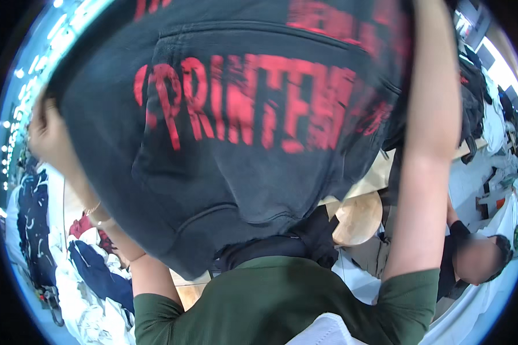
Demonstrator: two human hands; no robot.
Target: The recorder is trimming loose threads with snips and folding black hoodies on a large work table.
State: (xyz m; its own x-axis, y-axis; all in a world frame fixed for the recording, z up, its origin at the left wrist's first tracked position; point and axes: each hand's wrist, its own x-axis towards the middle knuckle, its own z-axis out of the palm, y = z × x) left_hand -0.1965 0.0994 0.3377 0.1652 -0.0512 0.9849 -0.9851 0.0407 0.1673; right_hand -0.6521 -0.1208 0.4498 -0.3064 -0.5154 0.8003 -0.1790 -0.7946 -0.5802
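Note:
A black sweatshirt [242,178] with large red lettering and a front pouch pocket hangs spread out in front of me, filling most of the upper view. My left hand [45,123] is closed on its left edge, slightly blurred, with a bracelet on that wrist. On the other side my right forearm [429,115] reaches up along the garment's right edge. The right hand itself lies beyond the top of the picture. The lower part of the sweatshirt drapes close to my chest, and its upper part runs out of view.
White cloth [89,310], a navy garment [101,273] and dark clothes [34,230] are heaped at left. At right are a round wooden stool [360,219], a pale tabletop edge [380,172], more dark garments [472,92] and another person in a black sleeve [459,231].

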